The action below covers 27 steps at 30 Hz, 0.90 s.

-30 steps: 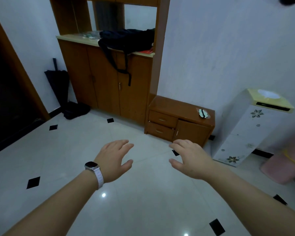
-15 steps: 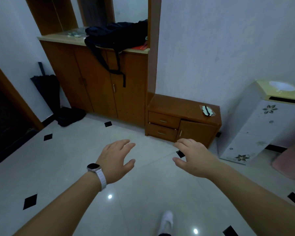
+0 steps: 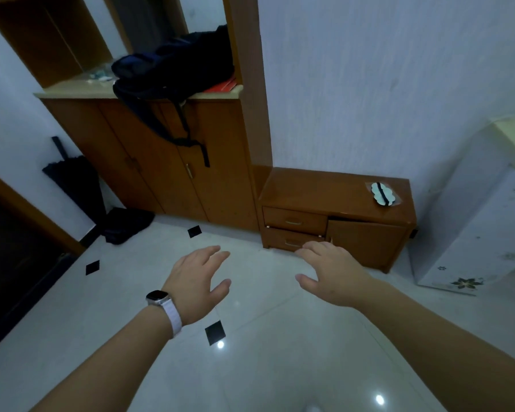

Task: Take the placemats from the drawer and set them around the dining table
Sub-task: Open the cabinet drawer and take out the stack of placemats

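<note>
Placemats are nowhere to be seen from where the head camera looks; presumably they lie shut away in one of the two drawers of the low cabinet (image 3: 336,203) against the far wall, and no dining table shows either.

Only the one view is given. The upper drawer (image 3: 293,220) and the lower drawer (image 3: 289,240) sit at the cabinet's left, beside a small door that looks slightly ajar at its top edge. Both of the person's arms reach out over the glossy tiled floor (image 3: 265,367). The left hand (image 3: 198,285), a watch (image 3: 158,297) at its wrist, is spread and holds nothing, well short of the cabinet. The right hand (image 3: 330,273) is likewise spread and bare, its fingertips (image 3: 309,248) overlapping the lower drawer front in the picture, though I cannot tell whether they touch it.

To the left stands a tall cupboard with a dark bag (image 3: 173,69) slumped on its counter (image 3: 72,92). A small pale object (image 3: 382,194) lies on the cabinet top, far right.

I'd judge the approach hardly begun. The risks: opening the wrong drawer, since nothing marks which holds the mats; a hard tug shaking that object off the top; or a slip on the shiny tiles.
</note>
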Each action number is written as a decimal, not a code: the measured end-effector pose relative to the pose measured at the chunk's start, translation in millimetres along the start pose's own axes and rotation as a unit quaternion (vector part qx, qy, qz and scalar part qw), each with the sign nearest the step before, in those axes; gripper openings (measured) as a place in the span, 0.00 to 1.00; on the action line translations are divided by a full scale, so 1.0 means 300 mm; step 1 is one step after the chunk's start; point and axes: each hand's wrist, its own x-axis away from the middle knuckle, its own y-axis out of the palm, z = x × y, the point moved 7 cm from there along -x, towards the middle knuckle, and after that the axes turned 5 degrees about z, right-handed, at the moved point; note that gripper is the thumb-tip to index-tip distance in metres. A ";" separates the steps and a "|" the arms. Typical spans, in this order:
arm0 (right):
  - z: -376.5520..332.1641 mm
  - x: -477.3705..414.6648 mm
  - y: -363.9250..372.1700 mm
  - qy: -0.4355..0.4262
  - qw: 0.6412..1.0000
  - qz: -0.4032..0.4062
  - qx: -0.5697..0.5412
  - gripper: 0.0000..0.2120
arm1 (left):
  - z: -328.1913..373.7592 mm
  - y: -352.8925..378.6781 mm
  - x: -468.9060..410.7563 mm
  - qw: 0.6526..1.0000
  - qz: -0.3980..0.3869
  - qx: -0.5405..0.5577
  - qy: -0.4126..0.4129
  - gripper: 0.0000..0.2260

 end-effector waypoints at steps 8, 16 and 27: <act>0.112 -0.188 -0.030 0.006 1.000 0.013 -0.012 0.27 | -0.045 0.065 -0.227 1.000 -0.011 0.013 0.006 0.28; 0.192 -0.377 0.038 0.041 0.999 -0.017 0.003 0.28 | -0.145 0.240 -0.469 0.996 -0.048 0.063 0.035 0.28; 0.273 -0.874 0.086 0.132 0.990 -0.035 0.029 0.29 | -0.476 0.418 -1.039 0.985 -0.067 0.117 0.110 0.26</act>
